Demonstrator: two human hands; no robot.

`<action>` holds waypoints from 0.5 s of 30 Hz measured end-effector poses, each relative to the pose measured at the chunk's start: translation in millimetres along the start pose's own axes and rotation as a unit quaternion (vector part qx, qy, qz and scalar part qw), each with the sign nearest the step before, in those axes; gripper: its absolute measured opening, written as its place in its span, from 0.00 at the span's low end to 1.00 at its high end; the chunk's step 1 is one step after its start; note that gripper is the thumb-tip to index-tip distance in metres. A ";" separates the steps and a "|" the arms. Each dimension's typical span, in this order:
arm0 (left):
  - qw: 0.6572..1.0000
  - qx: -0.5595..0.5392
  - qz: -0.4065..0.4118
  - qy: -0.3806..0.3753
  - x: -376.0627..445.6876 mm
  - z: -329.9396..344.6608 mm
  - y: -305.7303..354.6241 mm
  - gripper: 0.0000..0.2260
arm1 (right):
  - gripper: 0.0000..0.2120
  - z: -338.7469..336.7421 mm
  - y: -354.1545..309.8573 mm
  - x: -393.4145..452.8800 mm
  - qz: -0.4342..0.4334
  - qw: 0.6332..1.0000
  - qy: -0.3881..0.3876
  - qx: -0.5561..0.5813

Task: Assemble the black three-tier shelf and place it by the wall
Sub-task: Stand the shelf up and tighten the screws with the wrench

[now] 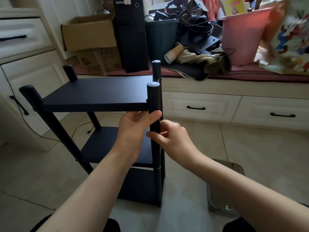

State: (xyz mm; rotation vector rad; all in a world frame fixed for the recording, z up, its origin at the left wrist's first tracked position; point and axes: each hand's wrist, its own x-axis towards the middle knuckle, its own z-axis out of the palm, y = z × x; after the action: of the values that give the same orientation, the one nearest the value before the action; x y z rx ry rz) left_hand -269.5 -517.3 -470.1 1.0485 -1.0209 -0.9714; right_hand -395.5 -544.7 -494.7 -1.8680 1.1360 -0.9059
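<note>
The pale tiled floor [250, 148] fills the low part of the view, and the black three-tier shelf with round black posts [95, 92] stands upright on it, in front of the white cabinet with black drawer handles [200, 104]. The shelf has three flat black boards, one above the other, and four posts that poke up past the top board. On top of the white cabinet sit a tall black computer tower [130, 36], a big pink plastic bucket [242, 39], an open brown cardboard box [90, 32] and a stack of brown paper cups lying on its side [173, 53]. The left hand [137, 128] wraps its fingers around the front right post [153, 101], just under the top board. The right hand [172, 139] is lower on the same post, with its thumb and fingers pinching it from the right side. A clear grey plastic stool [225, 190] stands on the floor under the right arm.
</note>
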 end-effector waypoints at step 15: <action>0.997 -0.071 -0.017 -0.014 -1.6 3.2 4.6 0.25 | 0.15 -52.7 140.9 -22.9 0.206 0.941 -0.132 -0.233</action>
State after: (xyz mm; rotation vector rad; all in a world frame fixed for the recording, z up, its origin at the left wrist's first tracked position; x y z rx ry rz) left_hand -272.3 -515.5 -465.4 0.9387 -0.9455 -1.0729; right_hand -502.4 -581.1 -596.7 -1.9232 1.5832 -0.1461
